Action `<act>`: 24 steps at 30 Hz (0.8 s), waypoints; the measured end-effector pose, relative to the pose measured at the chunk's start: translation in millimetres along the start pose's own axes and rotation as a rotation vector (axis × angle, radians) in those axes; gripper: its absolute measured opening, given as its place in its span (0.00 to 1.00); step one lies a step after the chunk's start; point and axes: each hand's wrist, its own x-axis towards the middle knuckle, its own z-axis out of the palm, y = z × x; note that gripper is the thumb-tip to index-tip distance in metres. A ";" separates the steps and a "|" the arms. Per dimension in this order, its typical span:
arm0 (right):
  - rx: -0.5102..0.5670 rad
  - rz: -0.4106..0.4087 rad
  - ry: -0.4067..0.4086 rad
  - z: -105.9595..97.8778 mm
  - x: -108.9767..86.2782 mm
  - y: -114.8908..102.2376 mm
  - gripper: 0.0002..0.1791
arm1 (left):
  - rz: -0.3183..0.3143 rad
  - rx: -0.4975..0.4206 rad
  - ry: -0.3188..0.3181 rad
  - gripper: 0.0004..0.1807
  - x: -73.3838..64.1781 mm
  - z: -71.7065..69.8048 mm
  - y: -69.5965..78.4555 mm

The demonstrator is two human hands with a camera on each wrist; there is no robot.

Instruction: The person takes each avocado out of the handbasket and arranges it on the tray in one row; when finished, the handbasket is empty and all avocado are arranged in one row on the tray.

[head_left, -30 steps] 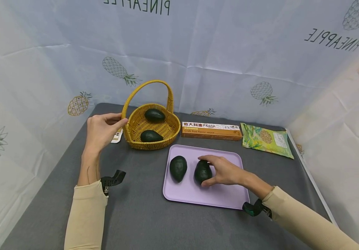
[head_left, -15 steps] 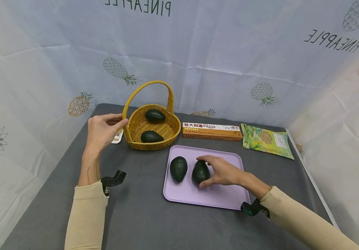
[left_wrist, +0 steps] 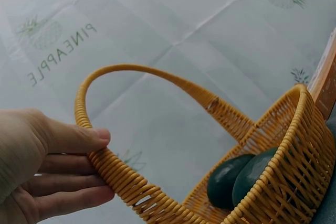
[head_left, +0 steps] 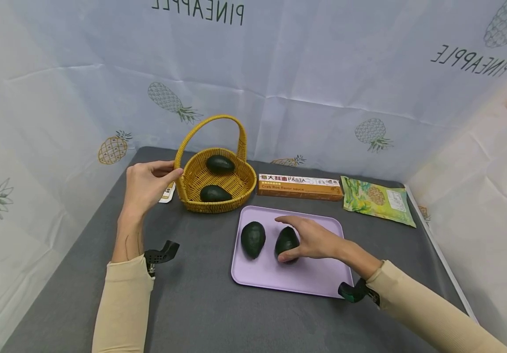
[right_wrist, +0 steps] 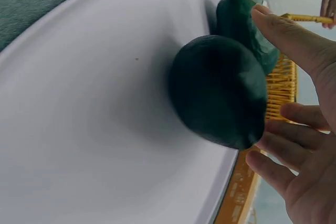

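Note:
My left hand [head_left: 145, 185] pinches the near side of the yellow wicker basket's handle [left_wrist: 128, 183] between thumb and fingers. Two dark green avocados [head_left: 220, 164] lie inside the basket [head_left: 211, 207]. Over the lilac tray [head_left: 260, 277], my right hand [head_left: 317, 239] is spread around an avocado [head_left: 286, 239]. Its thumb overlaps the fruit in the head view, but the right wrist view has the thumb [right_wrist: 294, 38] standing off it. Whether the fingertips touch the avocado's far end is unclear. Another avocado [head_left: 253, 240] lies to its left on the tray.
Behind the tray lies an orange and white pasta box [head_left: 299, 187]. A green and yellow packet [head_left: 378, 201] is to its right. A small white card [head_left: 167, 192] shows partly behind the basket's left side. Pineapple-print cloth [head_left: 297, 73] encloses the grey table [head_left: 191, 314].
The avocado at my right hand shifted slightly left, then back right. My right fingers have spread wider around it and moved a little left. The left hand stays on the basket handle.

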 end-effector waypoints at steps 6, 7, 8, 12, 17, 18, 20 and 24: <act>-0.003 -0.004 -0.046 -2.1 0.9 -1.1 0.53 | 0.000 -0.004 -0.003 0.20 -0.3 0.7 0.3; -0.009 -0.002 -0.063 -2.0 0.7 -0.9 0.54 | 0.002 -0.003 -0.001 0.20 -0.3 0.5 0.4; -0.015 -0.003 -0.078 -1.7 0.3 -0.6 0.54 | 0.004 -0.002 0.000 0.20 -0.1 0.4 0.2; -0.066 -0.029 -0.103 2.8 -0.8 1.8 0.50 | 0.009 0.006 0.007 0.19 0.2 0.6 0.3; -0.096 -0.075 -0.081 8.8 -0.7 2.6 0.42 | 0.011 0.013 0.001 0.20 0.6 1.1 0.9; -0.091 -0.085 -0.082 9.4 -0.8 2.4 0.42 | 0.012 0.015 0.000 0.20 0.6 1.2 1.0; -0.098 -0.113 -0.082 10.1 -1.0 0.8 0.42 | 0.012 0.018 0.003 0.20 0.4 1.2 0.9; -0.112 -0.166 -0.081 11.7 -0.5 -2.6 0.41 | 0.007 0.015 0.008 0.19 0.2 0.9 0.6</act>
